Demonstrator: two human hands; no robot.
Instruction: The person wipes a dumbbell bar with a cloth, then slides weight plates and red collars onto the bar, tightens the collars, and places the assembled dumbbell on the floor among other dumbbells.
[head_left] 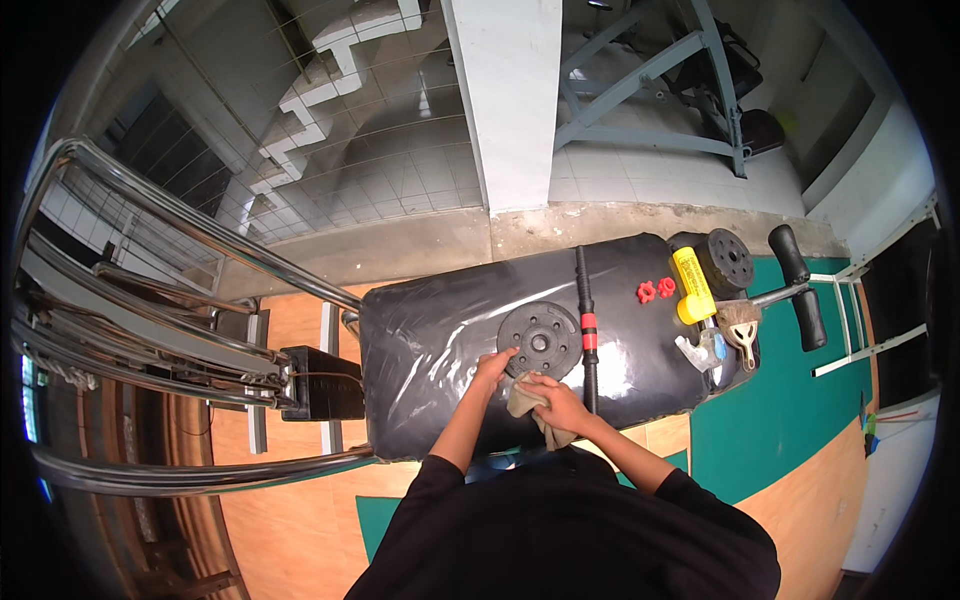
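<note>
Left hand (491,369): fingers on near-left rim of round dark-grey perforated weight plate (538,340); whether pinching, cannot tell. Right hand (558,402): fingers closed on crumpled beige cloth (524,398), at near edge of same plate. Plate lies flat on black, glossy padded desk (440,330), left of straight black bar with red middle bands (586,360). Right of bar: two red knob-shaped nuts (646,292), yellow plastic bottle (692,280), pale-bristled brush (741,335). Second dark round plate (730,258) beyond bottle, at desk's far right.

Black bench (425,350), dark weight plate (540,341), bar (588,332), red collars (647,291), yellow bottle (691,278)
</note>
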